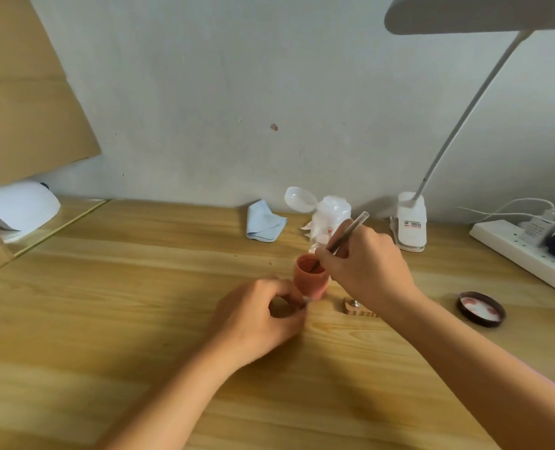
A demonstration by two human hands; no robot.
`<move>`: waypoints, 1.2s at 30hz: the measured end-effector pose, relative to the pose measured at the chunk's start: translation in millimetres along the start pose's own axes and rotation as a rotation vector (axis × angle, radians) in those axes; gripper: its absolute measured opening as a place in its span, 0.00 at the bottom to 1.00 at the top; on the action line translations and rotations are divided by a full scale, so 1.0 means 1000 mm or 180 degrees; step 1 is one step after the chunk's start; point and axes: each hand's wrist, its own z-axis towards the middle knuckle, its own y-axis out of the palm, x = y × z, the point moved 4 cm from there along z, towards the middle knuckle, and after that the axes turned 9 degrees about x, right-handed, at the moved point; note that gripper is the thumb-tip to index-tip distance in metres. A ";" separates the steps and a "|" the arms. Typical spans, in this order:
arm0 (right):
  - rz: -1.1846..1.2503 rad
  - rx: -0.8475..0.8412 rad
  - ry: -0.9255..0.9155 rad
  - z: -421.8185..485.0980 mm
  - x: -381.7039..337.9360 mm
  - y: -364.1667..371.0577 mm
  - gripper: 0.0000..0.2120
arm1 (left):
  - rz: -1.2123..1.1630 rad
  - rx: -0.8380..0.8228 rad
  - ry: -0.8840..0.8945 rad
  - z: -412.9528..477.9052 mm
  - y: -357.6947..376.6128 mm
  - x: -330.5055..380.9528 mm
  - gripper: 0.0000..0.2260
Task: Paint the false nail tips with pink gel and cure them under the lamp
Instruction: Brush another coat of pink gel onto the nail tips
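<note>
Your right hand (363,267) holds thin grey brush (347,230) in pink gel pot (311,280); left hand (263,316) pinches clear nail tip (307,299), likely light, slippery; grip edges.

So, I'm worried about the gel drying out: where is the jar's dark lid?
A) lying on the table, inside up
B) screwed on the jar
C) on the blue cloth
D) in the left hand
A: the dark lid lies inside up on the table, right of the open pink jar.

No readable text; clamp label (412,224) blurred.
</note>
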 end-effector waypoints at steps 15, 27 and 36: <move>0.3075 0.0234 0.0971 -0.081 0.020 -0.032 0.04 | -0.0027 -0.0128 0.0113 0.001 0.004 0.000 0.08; 0.3252 -0.0288 0.1081 -0.092 0.034 -0.015 0.07 | -0.0217 -0.0173 0.0281 0.002 0.015 0.005 0.07; 0.3169 -0.0223 0.0910 -0.092 0.035 -0.013 0.06 | -0.0306 -0.0181 0.0226 0.003 0.016 0.004 0.06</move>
